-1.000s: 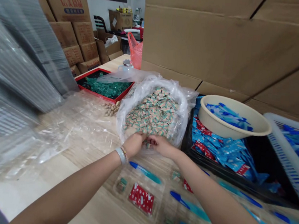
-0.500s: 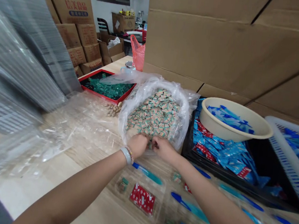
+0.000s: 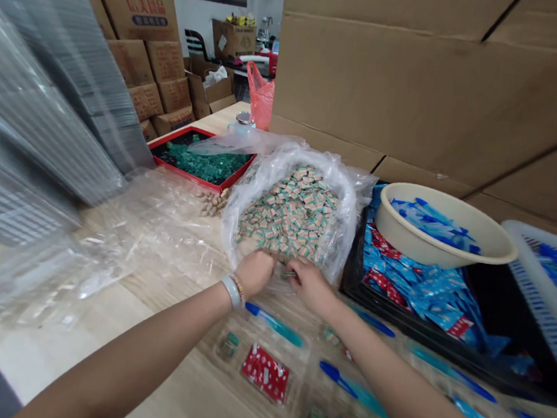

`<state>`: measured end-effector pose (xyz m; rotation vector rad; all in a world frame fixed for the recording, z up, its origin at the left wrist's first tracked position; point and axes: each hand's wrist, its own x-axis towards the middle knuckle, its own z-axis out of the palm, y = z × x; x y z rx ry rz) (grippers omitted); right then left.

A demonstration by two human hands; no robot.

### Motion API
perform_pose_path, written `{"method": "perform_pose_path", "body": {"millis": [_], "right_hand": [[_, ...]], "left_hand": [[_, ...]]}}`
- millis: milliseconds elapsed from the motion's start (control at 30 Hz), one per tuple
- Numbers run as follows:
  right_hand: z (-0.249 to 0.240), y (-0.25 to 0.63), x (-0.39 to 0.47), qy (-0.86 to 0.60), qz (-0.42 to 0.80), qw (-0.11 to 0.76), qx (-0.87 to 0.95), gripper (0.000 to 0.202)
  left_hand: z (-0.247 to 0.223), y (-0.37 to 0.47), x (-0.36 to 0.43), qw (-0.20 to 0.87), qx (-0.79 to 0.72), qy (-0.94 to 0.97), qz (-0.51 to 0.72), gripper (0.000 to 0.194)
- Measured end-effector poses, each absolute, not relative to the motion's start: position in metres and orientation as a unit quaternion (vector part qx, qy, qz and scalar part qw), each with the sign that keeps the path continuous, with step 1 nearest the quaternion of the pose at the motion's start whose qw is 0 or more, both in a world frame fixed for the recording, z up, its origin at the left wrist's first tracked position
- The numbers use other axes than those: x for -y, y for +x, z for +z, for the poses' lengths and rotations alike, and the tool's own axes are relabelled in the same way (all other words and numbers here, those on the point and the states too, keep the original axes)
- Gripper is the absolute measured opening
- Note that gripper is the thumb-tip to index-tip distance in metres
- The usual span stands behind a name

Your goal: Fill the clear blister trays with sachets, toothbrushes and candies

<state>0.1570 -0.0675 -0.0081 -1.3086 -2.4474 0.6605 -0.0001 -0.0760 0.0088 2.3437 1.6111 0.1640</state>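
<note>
A clear plastic bag (image 3: 348,223) with a rolled rim holds many small beige-and-green pieces (image 3: 290,214). At its near edge my left hand (image 3: 254,273), with a band and beads at the wrist, has its fingers curled; what they hold, if anything, is hidden. Just to the right, my right hand (image 3: 311,285) pinches one or more of the small pieces. Below the hands lie clear trays with a red dotted packet (image 3: 264,372), blue-and-teal plastic items (image 3: 275,324) and small green-and-beige pieces.
Stacked clear trays (image 3: 45,88) stand at left. A red-rimmed tray (image 3: 234,178) of green packets is behind. At right are a cream bowl (image 3: 496,244), a black crate (image 3: 495,294) of blue and red packets and a white basket (image 3: 520,247). Cardboard (image 3: 398,82) rises behind.
My right hand has shifted slightly right, its pinched fingers now showing a small piece. The left hand stays nearly where it was. The view has shifted a little.
</note>
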Motion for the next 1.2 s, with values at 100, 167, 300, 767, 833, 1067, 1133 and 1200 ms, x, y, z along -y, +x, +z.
{"method": "perform_pose_path", "body": {"millis": [100,167,300,767,833,1067,1133,1200], "right_hand": [[-0.006,0.157,0.07,-0.469,0.22,0.14,0.844,0.016],[-0.004,0.157,0.07,-0.475,0.223,0.125,0.842,0.015],[-0.005,0.158,0.07,-0.488,0.22,0.109,0.837,0.014],[0.017,0.179,0.066,-0.497,0.222,0.129,0.829,0.014],[0.015,0.181,0.064,-0.477,0.25,0.111,0.835,0.015],[0.005,0.178,0.052,-0.491,0.326,0.052,0.806,0.016],[0.007,0.175,0.051,-0.478,0.318,0.033,0.818,0.021],[0.01,0.173,0.054,-0.466,0.299,0.016,0.832,0.025]], "left_hand": [[0.006,-0.008,0.074,0.177,-0.56,0.803,0.102,0.025],[0.005,-0.011,0.073,0.182,-0.568,0.794,0.113,0.025],[0.004,-0.011,0.072,0.178,-0.587,0.784,0.093,0.028],[0.011,-0.003,0.066,0.33,-0.536,0.761,0.157,0.02],[0.012,0.006,0.065,0.375,-0.524,0.751,0.144,0.018],[0.007,0.032,0.077,0.292,-0.628,0.717,0.073,0.019],[0.008,0.035,0.081,0.271,-0.629,0.726,0.059,0.018],[0.008,0.036,0.084,0.249,-0.627,0.735,0.064,0.019]]}}
